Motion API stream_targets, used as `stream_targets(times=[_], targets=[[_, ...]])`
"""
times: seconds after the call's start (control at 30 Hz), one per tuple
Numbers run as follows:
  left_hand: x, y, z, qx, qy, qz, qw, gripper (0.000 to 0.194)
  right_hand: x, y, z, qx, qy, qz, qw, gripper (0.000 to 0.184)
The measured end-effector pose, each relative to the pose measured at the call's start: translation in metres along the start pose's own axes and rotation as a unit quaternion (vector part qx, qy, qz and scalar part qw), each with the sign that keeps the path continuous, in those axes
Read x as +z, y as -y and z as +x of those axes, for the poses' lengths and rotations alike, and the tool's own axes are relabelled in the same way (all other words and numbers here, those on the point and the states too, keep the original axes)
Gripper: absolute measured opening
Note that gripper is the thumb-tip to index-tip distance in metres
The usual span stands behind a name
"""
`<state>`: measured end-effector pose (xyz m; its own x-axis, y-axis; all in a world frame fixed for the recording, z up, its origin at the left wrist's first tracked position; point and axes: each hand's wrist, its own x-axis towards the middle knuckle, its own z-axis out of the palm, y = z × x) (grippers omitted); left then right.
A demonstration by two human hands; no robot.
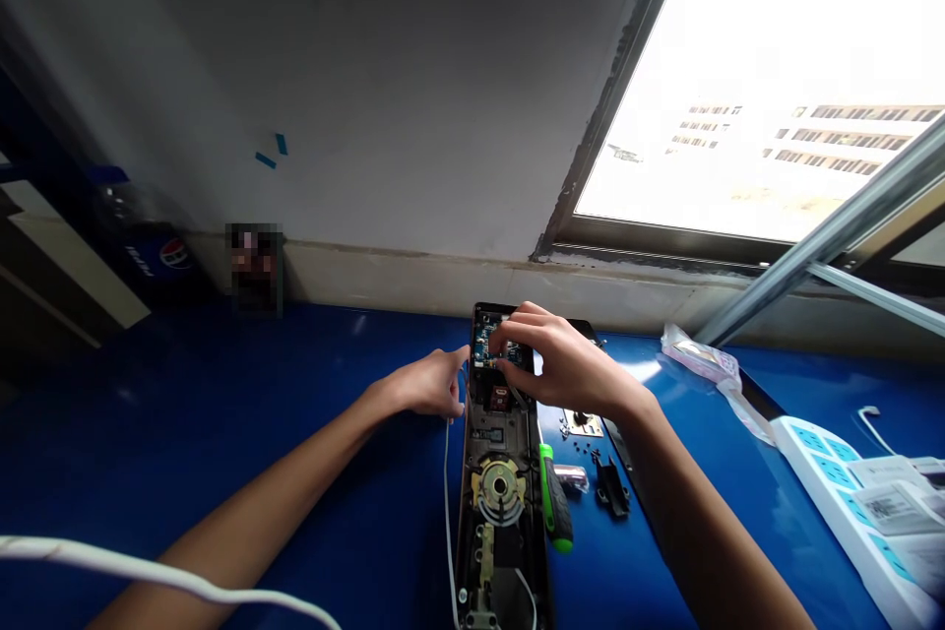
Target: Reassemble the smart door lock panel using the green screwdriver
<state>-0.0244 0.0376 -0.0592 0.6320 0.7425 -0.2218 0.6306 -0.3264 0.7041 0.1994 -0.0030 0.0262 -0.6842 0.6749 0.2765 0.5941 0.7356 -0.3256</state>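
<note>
A long, narrow black housing (483, 448), seemingly an opened electronic lock, lies lengthwise before me. A blue circuit board (483, 340) sits in its far end, and a round metal mechanism (500, 485) nearer me. My left hand (434, 384) is at the housing's left edge, its index finger and thumb against the side. Over the board, my right hand (542, 354) has its fingers bent and thumb close to them; anything between the tips is too small to make out. A thin white cable (447, 512) runs along the housing's left side.
Right of the housing lie a green-and-black screwdriver (555, 502), a pinkish cylinder (571, 478), a black plastic part (612, 489), a metal plate (583, 422) and small screws. A white power strip (834, 492) stands farther right. A Pepsi bottle (158, 251) is far left.
</note>
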Motion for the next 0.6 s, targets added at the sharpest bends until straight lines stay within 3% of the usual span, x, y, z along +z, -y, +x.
stream_targets(times=[0.1, 0.27, 0.6], targets=[[-0.018, -0.004, -0.009, 0.003, 0.022, -0.035, 0.999, 0.055, -0.004, 0.0, -0.002, -0.002, 0.013, 0.009, 1.0, 0.023], [-0.051, -0.015, -0.032, 0.034, 0.046, -0.171, 0.984, 0.033, -0.005, -0.003, -0.003, 0.0, 0.021, 0.016, 1.0, 0.02], [-0.046, -0.049, -0.046, 0.091, -0.015, -0.191, 0.977, 0.026, -0.005, -0.006, 0.0, -0.001, 0.016, 0.017, 1.0, 0.017]])
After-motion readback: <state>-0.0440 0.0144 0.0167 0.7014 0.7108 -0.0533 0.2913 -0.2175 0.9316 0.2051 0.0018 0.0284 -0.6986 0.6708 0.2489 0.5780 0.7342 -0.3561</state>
